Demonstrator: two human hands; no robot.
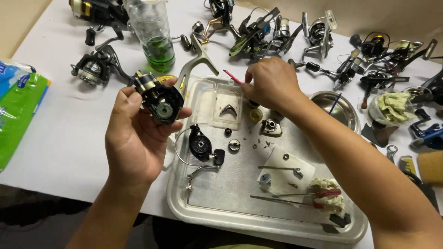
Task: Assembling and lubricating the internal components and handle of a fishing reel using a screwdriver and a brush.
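Observation:
My left hand holds an opened fishing reel body, black with a grey gear showing and a silver foot sticking up to the right. My right hand hovers over the far part of a metal tray, fingers pinched on a thin pink stick above a clear plastic lid. A small yellowish cup lies just under that hand. On the tray lie a black side cover with bail wire, a silver rotor part, small screws and washers.
Several fishing reels lie along the table's far edge, another at the left. A clear bottle with green liquid stands behind my left hand. A green package lies far left. A steel bowl and a rag cup are right.

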